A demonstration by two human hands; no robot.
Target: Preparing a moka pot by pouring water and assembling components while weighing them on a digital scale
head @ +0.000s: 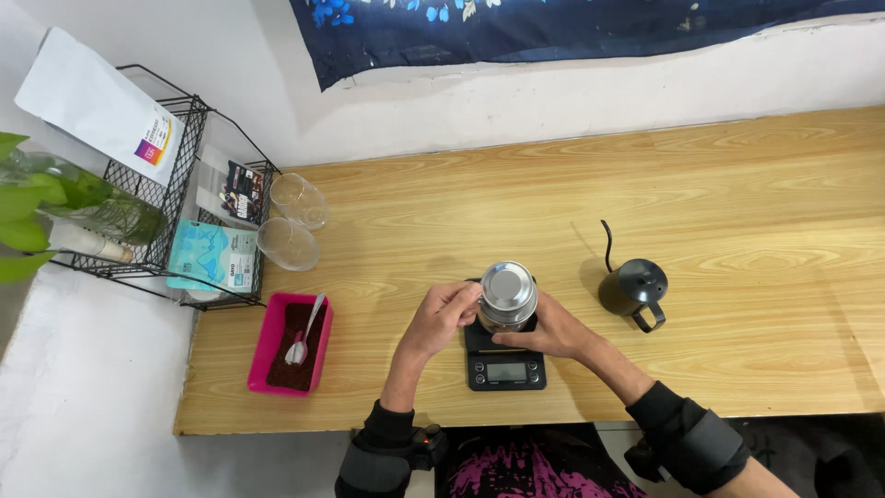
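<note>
A shiny metal drip filter point(507, 293) stands on a small black digital scale point(504, 369) near the front edge of the wooden table point(737, 240). My left hand point(444, 316) grips the filter's left side, fingers curled against the lid. On the other side, my right hand point(551, 329) cups its lower right flank, just above the scale. What lies under the filter is hidden by my hands.
A black gooseneck kettle point(634, 288) stands right of the scale. To the left are a pink tray point(267, 355) of dark grounds with a white spoon point(305, 334), two glass cups point(288, 243), a black wire rack point(175, 184) with packets, and a green plant point(37, 207).
</note>
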